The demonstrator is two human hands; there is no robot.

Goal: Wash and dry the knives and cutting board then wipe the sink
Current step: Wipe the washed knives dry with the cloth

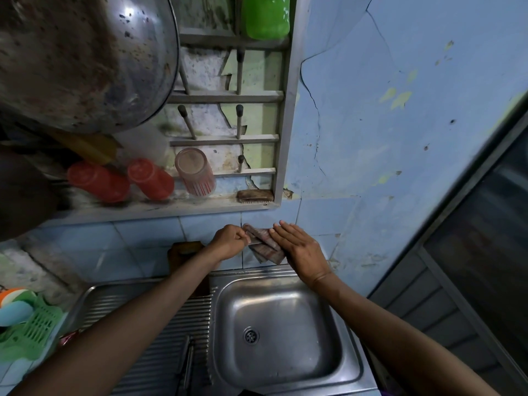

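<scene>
left hand (228, 242): fist gripping edge of brownish folded cloth (264, 245) | right hand (297, 248): flat, fingers straight, pressing cloth | above steel sink basin (328, 324)

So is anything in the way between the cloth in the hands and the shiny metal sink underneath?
Nothing visible is in the way. The left hand and right hand hold the brownish striped cloth against the blue wall, above the back of the steel sink. Its basin shows only the drain.

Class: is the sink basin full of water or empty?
Empty: the sink basin shows bare steel, with the drain uncovered.
</scene>
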